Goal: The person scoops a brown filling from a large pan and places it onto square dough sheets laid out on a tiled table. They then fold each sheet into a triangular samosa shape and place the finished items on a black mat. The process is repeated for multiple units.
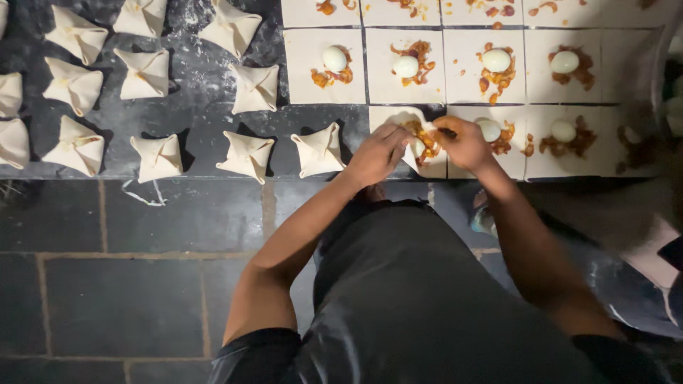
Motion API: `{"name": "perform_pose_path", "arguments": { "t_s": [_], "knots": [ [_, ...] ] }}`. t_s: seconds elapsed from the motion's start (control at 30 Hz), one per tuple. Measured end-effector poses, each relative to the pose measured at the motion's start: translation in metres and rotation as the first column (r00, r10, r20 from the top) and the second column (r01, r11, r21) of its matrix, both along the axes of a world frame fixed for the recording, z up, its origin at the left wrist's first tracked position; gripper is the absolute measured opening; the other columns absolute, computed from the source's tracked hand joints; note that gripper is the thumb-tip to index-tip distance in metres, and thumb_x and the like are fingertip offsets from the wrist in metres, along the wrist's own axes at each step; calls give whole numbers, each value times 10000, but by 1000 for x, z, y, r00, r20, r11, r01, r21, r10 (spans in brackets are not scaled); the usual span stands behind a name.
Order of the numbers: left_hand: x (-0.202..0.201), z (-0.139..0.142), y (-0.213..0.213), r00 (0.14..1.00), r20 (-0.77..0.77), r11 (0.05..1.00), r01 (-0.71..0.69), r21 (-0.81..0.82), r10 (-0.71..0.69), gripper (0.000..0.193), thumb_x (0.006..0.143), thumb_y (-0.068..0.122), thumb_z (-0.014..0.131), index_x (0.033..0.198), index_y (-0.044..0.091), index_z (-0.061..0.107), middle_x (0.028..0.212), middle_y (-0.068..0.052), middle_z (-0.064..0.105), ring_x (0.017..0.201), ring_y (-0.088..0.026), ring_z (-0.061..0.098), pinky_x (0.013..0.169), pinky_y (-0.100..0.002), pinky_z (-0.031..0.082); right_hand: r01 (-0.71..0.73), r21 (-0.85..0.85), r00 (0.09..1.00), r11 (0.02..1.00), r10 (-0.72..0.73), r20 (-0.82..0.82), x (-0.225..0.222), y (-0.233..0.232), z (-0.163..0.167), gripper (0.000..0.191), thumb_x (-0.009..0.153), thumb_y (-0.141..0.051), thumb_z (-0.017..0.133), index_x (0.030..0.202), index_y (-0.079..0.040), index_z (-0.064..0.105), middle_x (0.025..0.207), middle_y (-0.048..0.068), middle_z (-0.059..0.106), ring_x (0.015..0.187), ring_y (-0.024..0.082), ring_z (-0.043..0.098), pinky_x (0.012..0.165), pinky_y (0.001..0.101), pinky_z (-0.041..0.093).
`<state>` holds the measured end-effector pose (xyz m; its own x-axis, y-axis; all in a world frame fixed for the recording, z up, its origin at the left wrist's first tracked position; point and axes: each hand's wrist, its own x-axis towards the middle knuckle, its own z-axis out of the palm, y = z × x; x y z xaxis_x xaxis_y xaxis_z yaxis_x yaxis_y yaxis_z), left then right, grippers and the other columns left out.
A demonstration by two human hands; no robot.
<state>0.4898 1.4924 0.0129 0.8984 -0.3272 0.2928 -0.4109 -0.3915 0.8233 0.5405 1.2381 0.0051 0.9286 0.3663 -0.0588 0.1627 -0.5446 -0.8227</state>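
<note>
now we've got our left hand (376, 153) and right hand (464, 142) pinching the dough square's (427, 165) corners at the bench's near edge, so we'd best lift evenly over the egg (420, 146).

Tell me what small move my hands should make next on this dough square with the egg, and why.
Probably bring the lifted corners together over the egg and pinch them shut. Your left hand and right hand already hold the dough square partly folded up around its egg and filling, while the finished parcels beside it are all gathered to a pinched centre.
</note>
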Motion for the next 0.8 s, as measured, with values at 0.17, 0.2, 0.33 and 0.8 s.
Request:
{"name": "perform_pose_path", "arguments": {
  "t_s": [0.17,0.2,0.33,0.8],
  "knots": [
    [7,0,-25,955,-218,977,-211,-33,199,518,954,166,665,1428,83,472,1056,-164,718,1004,-419,647,927,-512,513,90,301,988,949,-46,-150,-13,6,-4,157,958,-34,758,1099,19,713,1104,98,754,984,130,700,882,264,565],
    [9,-1,-29,919,-310,966,-258,-10,242,647,937,175,668,1510,48,395,1000,-186,707,1001,-442,641,921,-532,493,46,273,993,961,-14,-117,-18,8,-2,137,952,-18,759,1079,21,723,1137,104,751,1009,141,700,898,270,568],
    [15,-6,-34,927,-263,961,-275,14,268,601,941,157,647,1493,67,430,1055,-196,719,979,-448,652,896,-541,494,-24,203,999,979,17,35,-31,16,-2,193,875,-16,786,1057,31,740,1271,157,667,1121,168,661,928,284,580],
    [16,-1,-41,908,-250,920,-258,295,335,360,892,340,719,1215,186,674,1049,-76,762,1005,-362,676,962,-471,503,-329,-319,924,889,372,84,-64,-41,10,286,854,-75,745,1130,-119,685,1041,94,681,950,290,677,820,391,566]
  ]
}}
